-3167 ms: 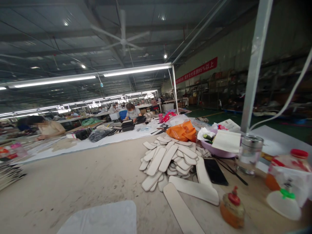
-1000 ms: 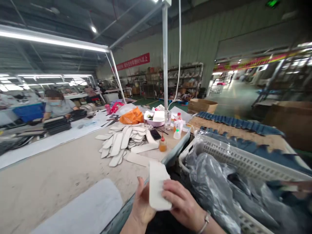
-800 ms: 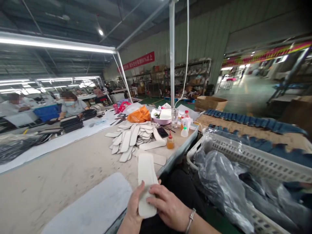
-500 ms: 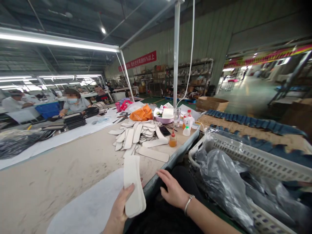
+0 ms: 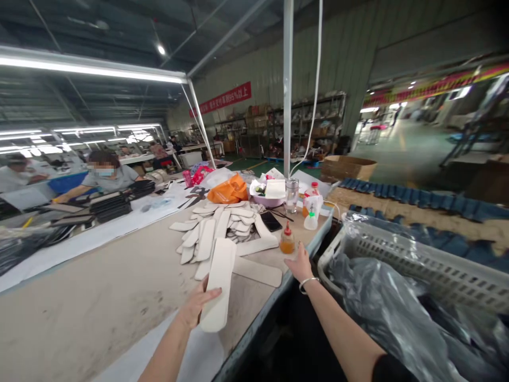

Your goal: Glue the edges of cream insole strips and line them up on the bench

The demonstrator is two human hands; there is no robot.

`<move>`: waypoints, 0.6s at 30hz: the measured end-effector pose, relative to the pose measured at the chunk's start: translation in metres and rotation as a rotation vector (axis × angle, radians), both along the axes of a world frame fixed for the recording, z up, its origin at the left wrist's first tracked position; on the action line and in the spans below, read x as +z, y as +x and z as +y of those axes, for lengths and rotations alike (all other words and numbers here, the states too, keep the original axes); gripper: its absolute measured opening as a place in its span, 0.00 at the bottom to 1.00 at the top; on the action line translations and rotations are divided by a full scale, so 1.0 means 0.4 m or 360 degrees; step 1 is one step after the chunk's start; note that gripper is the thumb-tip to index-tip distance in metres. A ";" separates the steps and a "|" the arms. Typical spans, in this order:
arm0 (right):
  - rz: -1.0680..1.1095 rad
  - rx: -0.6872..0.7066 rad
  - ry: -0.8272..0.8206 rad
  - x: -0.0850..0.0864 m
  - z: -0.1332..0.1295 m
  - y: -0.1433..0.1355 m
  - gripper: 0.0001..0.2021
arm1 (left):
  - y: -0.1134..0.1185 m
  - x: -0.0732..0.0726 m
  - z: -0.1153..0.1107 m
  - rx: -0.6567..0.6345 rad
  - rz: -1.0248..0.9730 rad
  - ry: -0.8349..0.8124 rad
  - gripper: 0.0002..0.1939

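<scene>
My left hand (image 5: 196,303) is closed around a small stack of long off-white strips with rounded ends (image 5: 219,284), held up at a tilt over the table. The thumb lies across the top strip. At the table's right edge, my right hand (image 5: 301,263) is open, thumb and forefinger apart. It is just in front of a squat bottle of amber liquid with a red nozzle (image 5: 287,241); I see no clear contact. Behind the held stack lies a loose heap of similar strips (image 5: 207,233), and one single strip (image 5: 260,271) rests flat on the table.
A dark phone (image 5: 271,221), a clear jar (image 5: 291,196) and a green-tipped bottle (image 5: 311,218) stand behind the amber one. An orange bag (image 5: 228,189) lies beyond the heap. At right is a white crate (image 5: 421,260) with plastic. Across the table sits a co-worker (image 5: 105,172).
My right hand has moved forward from the table's near edge to the amber bottle. The left hand has raised the stack slightly and carried it forward. The view has shifted a little.
</scene>
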State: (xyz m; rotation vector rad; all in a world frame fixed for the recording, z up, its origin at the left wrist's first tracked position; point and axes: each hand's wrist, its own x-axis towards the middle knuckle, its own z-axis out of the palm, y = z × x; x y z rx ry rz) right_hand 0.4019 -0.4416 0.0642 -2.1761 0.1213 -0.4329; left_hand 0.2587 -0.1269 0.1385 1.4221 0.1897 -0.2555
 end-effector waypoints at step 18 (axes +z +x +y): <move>-0.0121 -0.0315 0.0272 -0.085 0.025 0.173 0.27 | 0.468 -0.025 -0.081 -0.1290 -0.0350 0.1045 0.39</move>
